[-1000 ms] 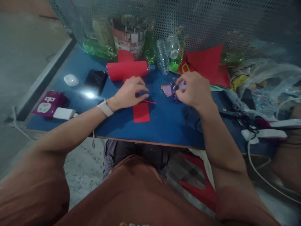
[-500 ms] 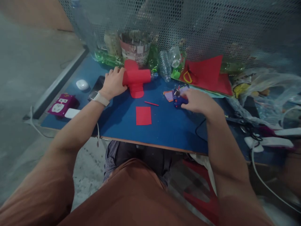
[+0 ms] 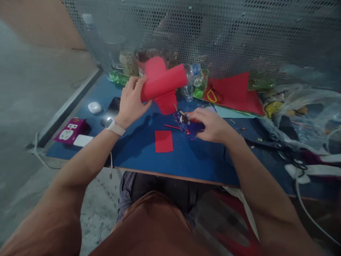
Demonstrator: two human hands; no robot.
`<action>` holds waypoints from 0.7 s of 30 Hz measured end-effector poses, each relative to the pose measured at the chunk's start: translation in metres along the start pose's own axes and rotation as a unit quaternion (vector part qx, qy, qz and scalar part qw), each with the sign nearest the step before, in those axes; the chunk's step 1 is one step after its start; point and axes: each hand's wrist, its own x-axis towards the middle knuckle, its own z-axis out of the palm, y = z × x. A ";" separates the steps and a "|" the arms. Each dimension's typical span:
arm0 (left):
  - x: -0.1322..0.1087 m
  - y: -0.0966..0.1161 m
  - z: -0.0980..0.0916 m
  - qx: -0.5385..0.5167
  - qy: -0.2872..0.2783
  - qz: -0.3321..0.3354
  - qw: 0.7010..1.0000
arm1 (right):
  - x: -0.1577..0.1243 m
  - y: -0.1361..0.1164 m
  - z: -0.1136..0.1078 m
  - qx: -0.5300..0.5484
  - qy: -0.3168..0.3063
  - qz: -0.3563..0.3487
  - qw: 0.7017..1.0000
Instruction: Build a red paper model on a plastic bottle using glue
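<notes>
My left hand [image 3: 131, 103] grips one end of a red paper-wrapped bottle [image 3: 163, 83] with flat red wings, lifted off the blue table [image 3: 186, 156] and tilted up to the right. My right hand [image 3: 210, 124] is closed on a small dark blue object [image 3: 183, 122] with a short stick poking out, held just under the red bottle. A red paper rectangle [image 3: 163, 141] and a thin red strip [image 3: 172, 126] lie on the table between my hands.
Clear and green plastic bottles [image 3: 193, 80] and a paper-covered pot stand along a perforated metal screen at the back. Red paper sheets [image 3: 234, 89] lie back right. A phone [image 3: 110, 112], white mouse [image 3: 94, 107] and purple power strip [image 3: 70, 131] sit left; scissors, cables and bags right.
My left hand took hold of the red bottle and lifted it off the table. My right hand picked up the small blue object and brought it left, under the bottle.
</notes>
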 end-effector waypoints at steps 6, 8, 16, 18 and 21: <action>-0.003 0.006 0.001 -0.019 -0.008 0.010 1.000 | 0.000 -0.002 0.015 0.036 0.087 -0.005 0.996; -0.004 0.008 0.000 -0.029 -0.012 0.007 0.999 | -0.001 -0.005 0.013 0.072 0.121 0.035 0.989; -0.005 0.009 0.001 -0.036 -0.018 0.016 0.999 | 0.001 -0.004 0.019 0.297 0.175 0.129 0.930; -0.005 0.009 0.001 -0.034 -0.022 0.019 0.999 | 0.003 -0.001 0.022 0.315 0.190 0.125 0.921; -0.005 0.010 0.000 -0.028 -0.018 0.030 0.999 | 0.004 0.001 0.023 0.334 0.191 0.127 0.914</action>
